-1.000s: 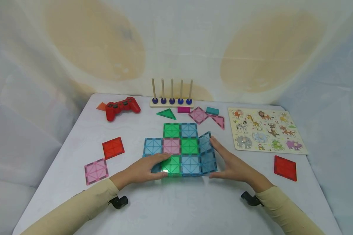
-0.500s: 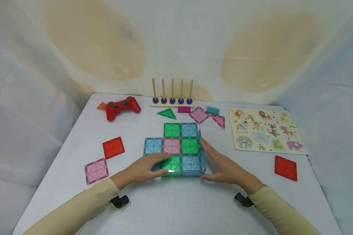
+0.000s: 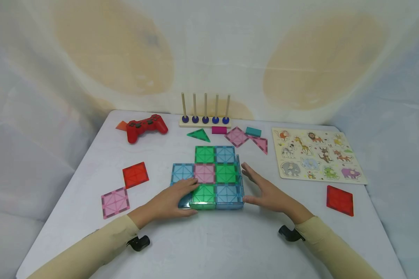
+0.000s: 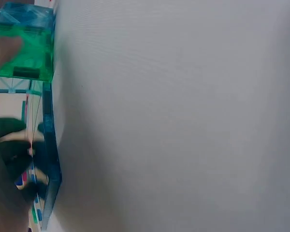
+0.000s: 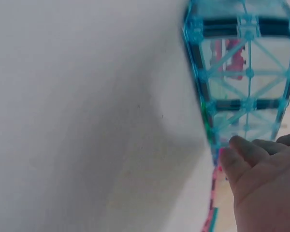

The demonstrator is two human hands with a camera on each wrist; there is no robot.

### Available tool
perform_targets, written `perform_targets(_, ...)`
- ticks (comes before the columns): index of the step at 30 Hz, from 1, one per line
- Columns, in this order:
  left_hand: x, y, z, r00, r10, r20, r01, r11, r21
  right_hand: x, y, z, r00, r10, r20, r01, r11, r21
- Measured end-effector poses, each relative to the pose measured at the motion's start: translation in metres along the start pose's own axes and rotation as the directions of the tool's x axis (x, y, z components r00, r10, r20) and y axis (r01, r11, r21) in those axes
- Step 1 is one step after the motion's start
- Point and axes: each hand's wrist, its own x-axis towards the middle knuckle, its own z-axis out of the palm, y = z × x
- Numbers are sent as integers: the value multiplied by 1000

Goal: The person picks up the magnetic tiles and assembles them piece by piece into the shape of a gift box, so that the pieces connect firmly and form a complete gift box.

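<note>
A flat grid of green, blue and pink magnetic tiles (image 3: 214, 174) lies mid-table. Blue tiles (image 3: 240, 182) stand upright along its right edge; the right wrist view shows one such tile (image 5: 241, 72) close up. My left hand (image 3: 174, 199) rests flat on the grid's front left corner, covering a blue tile, with its fingertips on the green tile (image 4: 24, 53). My right hand (image 3: 265, 192) lies open just right of the upright tiles, fingers straight; its fingertips (image 5: 251, 150) reach the foot of the blue tile.
On the left lie a red tile (image 3: 135, 175) and a pink tile (image 3: 115, 202); another red tile (image 3: 340, 200) lies right. A red controller (image 3: 146, 126), peg rack (image 3: 205, 116), green triangle (image 3: 198, 135), pink tiles (image 3: 236, 136) and small blocks sit behind. An animal puzzle (image 3: 315, 155) is at the right.
My right hand swung the leaning blue tiles on the right edge up to vertical, then eased back a little to the right. The left hand stayed on the front left corner.
</note>
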Motion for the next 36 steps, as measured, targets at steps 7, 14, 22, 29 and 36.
perform_targets(7, -4, -5, 4, 996, -85, -33, 88, 989, 116, 27, 17, -5, 999, 2, -32, 7, 967, 254)
perform_targets(14, -1, -5, 6, 998, -58, -33, 63, 984, 169, 47, 22, -6, 996, 86, -33, -70, 940, 333)
perform_targets(22, 3, -7, 0, 998, -65, 2, 63, 976, 209, 42, 22, -4, 992, 123, -21, -108, 932, 345)
perform_targets(29, 11, -23, -12, 999, -42, 15, 38, 976, 214, 26, 17, 3, 983, 176, -50, -147, 920, 363)
perform_targets(36, 17, -36, -27, 990, -139, -28, 142, 978, 152, 6, 1, 13, 952, 297, -78, -259, 914, 313)
